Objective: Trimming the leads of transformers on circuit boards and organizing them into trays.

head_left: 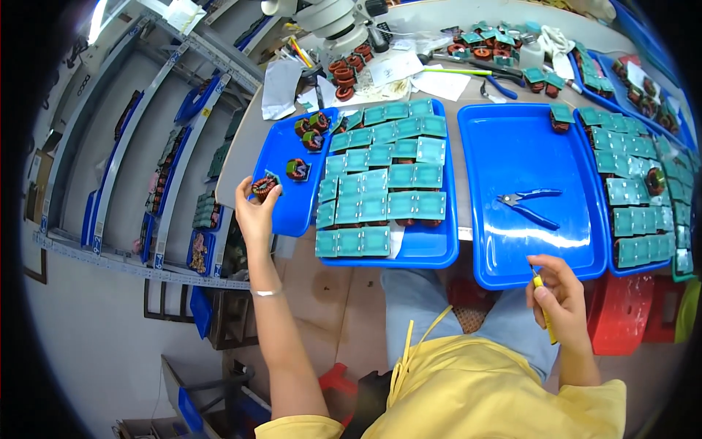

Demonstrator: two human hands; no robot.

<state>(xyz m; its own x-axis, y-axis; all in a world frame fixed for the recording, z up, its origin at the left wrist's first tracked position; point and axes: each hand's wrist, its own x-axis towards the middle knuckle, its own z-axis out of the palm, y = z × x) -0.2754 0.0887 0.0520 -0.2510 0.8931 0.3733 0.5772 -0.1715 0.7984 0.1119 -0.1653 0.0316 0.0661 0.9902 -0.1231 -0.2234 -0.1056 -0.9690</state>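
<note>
My left hand (256,207) grips a copper-wound toroidal coil (264,187) on a small green board, over the left edge of a blue tray (290,218). Several more coils (312,139) sit in that tray, one (297,170) apart from the rest. My right hand (559,304) is closed round a slim yellow-handled tool (547,314) with a thin dark tip, by the near edge of another blue tray (504,274). Blue-handled cutters (530,205) lie inside this tray, and one coil with a green board (561,117) stands in its far right corner.
Between them, a blue tray (431,257) holds rows of green boards (362,196). Further board-filled trays (636,269) line the right side. Behind are a microscope (329,22), pliers (501,88), papers (444,83) and loose coils (344,77). Shelving (153,146) stands at left.
</note>
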